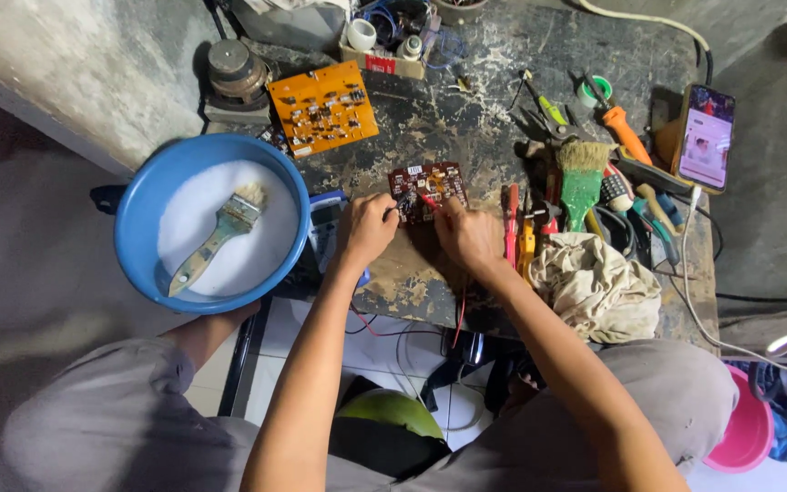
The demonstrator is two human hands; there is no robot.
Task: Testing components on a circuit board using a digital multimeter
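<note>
Carefully is the word for this step: the dark red circuit board (426, 189) lies flat on the tabletop (466, 109), just ahead of both sets of fingers. The left hand (368, 228) curls its fingers against the board's near-left edge, seemingly around a dark probe tip; the right hand (468, 235) pinches a thin red probe (430, 200) whose tip touches the board. Judging from this, steady wrists on the tabletop and tips kept apart would serve best. A red wire (460, 314) trails back beneath the right wrist.
</note>
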